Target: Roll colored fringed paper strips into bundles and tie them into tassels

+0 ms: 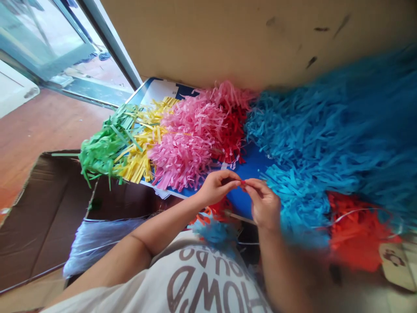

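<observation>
A white T-shirt (192, 282) with large brown lettering fills the bottom of the view, and two bare forearms rise from it to the hands. The left hand (216, 188) and right hand (263, 204) meet just above the chest, each closed to a narrow pinch, their fingertips nearly touching on a small red piece (243, 183). It is too small to tell exactly what it is. Just below the hands, a thin pale stick (239, 218) lies across the edge of a blue surface (252, 167). A small blue-and-orange paper tassel (215, 232) sits near the chest. Beyond the hands, heaps of shredded paper fringe cover the surface: green (106, 145), yellow (140, 150), pink (187, 139) and red (233, 134), with a large blue mass (325, 134) to the right and an orange-red one (355, 232) below it. An open cardboard box (42, 221) holding a pale bundle of fringe (100, 245) stands to the left, on a reddish-brown floor (48, 130), near a glass door (42, 37).
</observation>
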A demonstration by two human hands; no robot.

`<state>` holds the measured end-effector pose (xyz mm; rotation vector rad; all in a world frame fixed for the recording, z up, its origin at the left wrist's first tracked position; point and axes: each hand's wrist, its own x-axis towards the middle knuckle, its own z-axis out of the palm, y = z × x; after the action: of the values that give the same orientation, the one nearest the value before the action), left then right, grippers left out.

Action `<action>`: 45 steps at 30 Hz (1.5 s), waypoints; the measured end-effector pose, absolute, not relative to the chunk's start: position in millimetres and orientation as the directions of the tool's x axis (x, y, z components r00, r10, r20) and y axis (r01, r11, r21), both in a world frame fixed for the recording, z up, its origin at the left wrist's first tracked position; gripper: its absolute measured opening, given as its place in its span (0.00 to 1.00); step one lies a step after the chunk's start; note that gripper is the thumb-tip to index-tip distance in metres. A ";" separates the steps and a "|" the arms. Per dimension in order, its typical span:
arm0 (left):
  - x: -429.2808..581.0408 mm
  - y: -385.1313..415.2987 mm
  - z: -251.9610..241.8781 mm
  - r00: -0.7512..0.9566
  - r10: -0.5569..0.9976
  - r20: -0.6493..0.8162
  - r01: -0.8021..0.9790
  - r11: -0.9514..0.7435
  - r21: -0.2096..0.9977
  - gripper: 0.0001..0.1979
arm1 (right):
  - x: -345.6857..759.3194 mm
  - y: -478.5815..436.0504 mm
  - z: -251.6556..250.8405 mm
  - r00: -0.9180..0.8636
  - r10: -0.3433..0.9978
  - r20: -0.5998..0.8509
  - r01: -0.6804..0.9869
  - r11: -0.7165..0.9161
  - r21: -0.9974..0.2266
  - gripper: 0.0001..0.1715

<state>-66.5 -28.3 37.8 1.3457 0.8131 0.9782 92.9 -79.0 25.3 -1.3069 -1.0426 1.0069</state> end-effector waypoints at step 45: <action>-74.9 -41.2 41.5 0.668 0.673 0.318 0.255 -0.608 0.752 0.08 | 99.6 -104.5 10.2 0.286 0.957 -0.036 0.076 -0.060 -0.995 0.14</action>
<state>-74.9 -41.2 41.5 2.1906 0.7130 0.7807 99.6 -104.5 10.2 -1.4288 -1.0280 0.9855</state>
